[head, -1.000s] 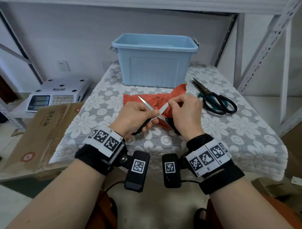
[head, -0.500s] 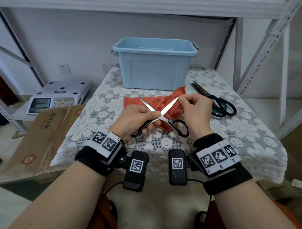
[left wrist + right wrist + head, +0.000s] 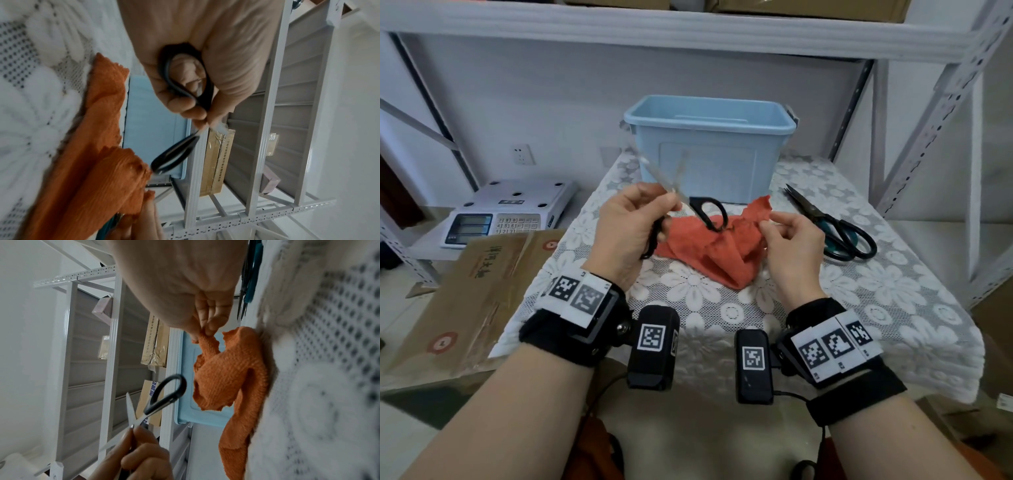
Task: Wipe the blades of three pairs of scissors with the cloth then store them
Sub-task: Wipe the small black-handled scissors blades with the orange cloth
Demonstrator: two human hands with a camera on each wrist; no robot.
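My left hand (image 3: 654, 212) grips small black-handled scissors (image 3: 707, 212) by one handle loop (image 3: 185, 78). They are raised above the table with the silver blades spread and pointing up in front of the blue bin (image 3: 709, 154). The other loop (image 3: 174, 155) hangs free. My right hand (image 3: 774, 222) pinches an edge of the orange cloth (image 3: 722, 253) between thumb and fingertips (image 3: 205, 331), lifting that edge while the rest of the cloth (image 3: 226, 369) lies on the table. A larger pair of scissors with dark teal handles (image 3: 835, 229) lies shut to the right.
The lace-covered table (image 3: 859, 308) stands inside a white metal shelf frame (image 3: 928, 120). An electronic scale (image 3: 506, 212) and a flat cardboard box (image 3: 465, 291) lie to the left, below table level. Cartons sit on the shelf above.
My left hand has raised the small scissors so the open blades point up before the bin. My right hand let go of the blade tip and pinched the cloth's edge.
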